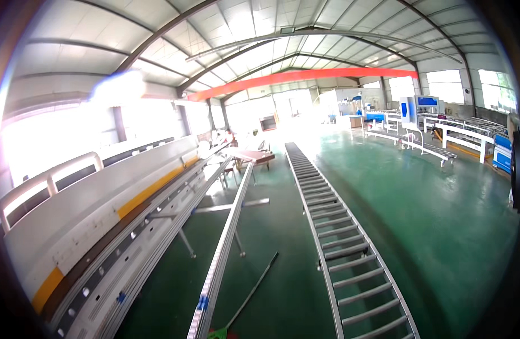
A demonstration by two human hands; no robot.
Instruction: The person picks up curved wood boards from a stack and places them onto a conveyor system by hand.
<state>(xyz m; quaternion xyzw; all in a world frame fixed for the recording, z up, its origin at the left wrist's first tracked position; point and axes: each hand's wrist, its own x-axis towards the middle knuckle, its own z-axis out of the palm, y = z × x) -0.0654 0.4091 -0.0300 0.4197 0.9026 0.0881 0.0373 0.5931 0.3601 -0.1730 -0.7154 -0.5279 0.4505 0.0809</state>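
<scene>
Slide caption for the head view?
Workshop hall: roller conveyor on green floor, long machine at left, red beam overhead.

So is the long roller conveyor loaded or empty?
Empty: the roller conveyor shows bare rollers along its visible length, green floor between them.

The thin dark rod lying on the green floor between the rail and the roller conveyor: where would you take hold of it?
Hedged: take the dark rod near its middle, from above. It lies flat and slanted on the green floor, with bare floor either side.

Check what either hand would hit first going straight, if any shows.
Neither hand shows, so no heading. Nearest the lower edge, middle: a long metal rail, roller conveyor to its right.
</scene>
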